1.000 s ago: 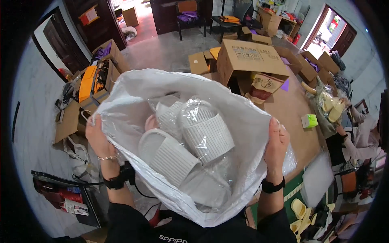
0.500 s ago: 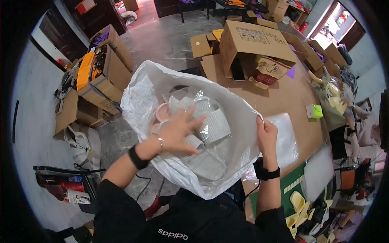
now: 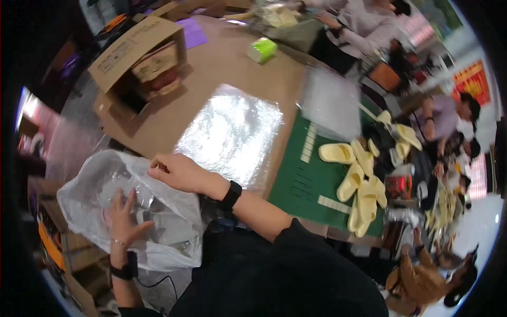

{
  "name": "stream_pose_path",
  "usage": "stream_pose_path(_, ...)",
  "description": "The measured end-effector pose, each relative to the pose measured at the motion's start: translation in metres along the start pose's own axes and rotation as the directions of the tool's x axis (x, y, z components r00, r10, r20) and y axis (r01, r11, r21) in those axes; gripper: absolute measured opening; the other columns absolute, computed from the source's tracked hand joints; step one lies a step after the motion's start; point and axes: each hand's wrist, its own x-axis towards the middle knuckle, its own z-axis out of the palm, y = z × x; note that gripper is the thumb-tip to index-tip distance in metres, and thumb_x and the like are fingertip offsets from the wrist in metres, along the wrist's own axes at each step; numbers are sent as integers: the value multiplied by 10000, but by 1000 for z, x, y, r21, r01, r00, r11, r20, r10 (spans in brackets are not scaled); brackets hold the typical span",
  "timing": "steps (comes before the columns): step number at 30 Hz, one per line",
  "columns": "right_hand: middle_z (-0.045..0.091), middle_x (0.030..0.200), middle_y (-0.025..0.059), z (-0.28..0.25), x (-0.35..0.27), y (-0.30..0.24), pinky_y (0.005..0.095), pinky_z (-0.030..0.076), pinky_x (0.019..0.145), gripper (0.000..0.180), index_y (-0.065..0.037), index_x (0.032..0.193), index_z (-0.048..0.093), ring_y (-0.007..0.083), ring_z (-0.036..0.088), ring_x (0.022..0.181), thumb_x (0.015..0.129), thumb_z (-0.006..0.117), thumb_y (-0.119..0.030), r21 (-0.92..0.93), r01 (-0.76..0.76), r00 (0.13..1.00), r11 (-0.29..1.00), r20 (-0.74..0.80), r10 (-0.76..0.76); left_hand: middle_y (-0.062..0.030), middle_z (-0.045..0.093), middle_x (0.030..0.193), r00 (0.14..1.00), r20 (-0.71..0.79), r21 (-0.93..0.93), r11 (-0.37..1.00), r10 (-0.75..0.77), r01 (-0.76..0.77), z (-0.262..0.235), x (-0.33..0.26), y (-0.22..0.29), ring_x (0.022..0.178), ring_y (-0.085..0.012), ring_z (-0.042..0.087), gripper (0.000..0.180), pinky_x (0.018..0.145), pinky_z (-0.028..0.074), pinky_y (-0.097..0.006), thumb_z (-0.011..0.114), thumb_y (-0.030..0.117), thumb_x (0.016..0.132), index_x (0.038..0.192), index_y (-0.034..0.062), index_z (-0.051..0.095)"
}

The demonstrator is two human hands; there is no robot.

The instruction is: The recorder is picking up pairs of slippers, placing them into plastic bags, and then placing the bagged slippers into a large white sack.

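A white woven sack [image 3: 177, 224] stands at the lower left with its mouth open. Inside it lie pale grey slippers [image 3: 158, 221] in clear plastic wrapping, partly blurred. My left hand [image 3: 127, 219] reaches into the sack, fingers spread over the wrapped slippers and closed on nothing. At the sack's upper rim, my right hand [image 3: 182, 173] has its fingers curled together, apparently pinching the edge. A stack of shiny clear plastic bags [image 3: 232, 134] lies on the table just beyond my right hand.
Cardboard covers the table [image 3: 211, 68], which carries an upturned carton [image 3: 132, 53] and a green-and-white small box [image 3: 262, 50]. Pale yellow slippers [image 3: 351, 179] lie on a green mat [image 3: 296, 185], near more plastic sheets [image 3: 332, 103]. Several people sit along the right.
My view has swung to the right, so the sack now appears at the lower left and more table shows. My left hand stays in the sack, its fingers still spread.
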Motion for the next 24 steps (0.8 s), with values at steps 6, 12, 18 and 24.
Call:
stream_pose_path(6,620,810,156,-107,-165,129,333,474,659,208,-28,944,593,265,605,726,829,539,-192,-20,-541,743,841,-479,467,-194,453,1254,973,-223,-112,993,-62,38,-78,-40,21,1226,-347,355,245,1020,241,-418,594,134,804,1007,1,555)
stream_pose_path(12,557,931,170,-182,-409,200,423,378,801,261,-27,961,557,338,497,934,708,587,-79,-90,-917,149,388,-981,126,-164,475,1229,907,-223,-88,920,356,-383,-100,-13,192,1228,-336,354,328,1027,236,-410,562,46,773,1095,0,521)
stream_pose_path(18,461,1199,165,-261,-555,189,442,351,916,623,-9,1192,430,352,418,1130,718,628,-361,254,-880,-200,-402,-965,-172,-158,521,1139,862,25,-67,861,507,-505,-2,42,284,1137,-335,424,386,1023,223,-479,605,205,784,1115,23,528)
stream_pose_path(24,459,1190,281,-334,-620,197,427,400,862,595,7,1279,316,398,478,1062,826,544,-304,500,-862,-370,81,-731,574,-122,529,1179,884,396,171,926,249,-337,69,71,251,1152,-283,440,452,1017,204,-534,522,394,828,1161,88,517)
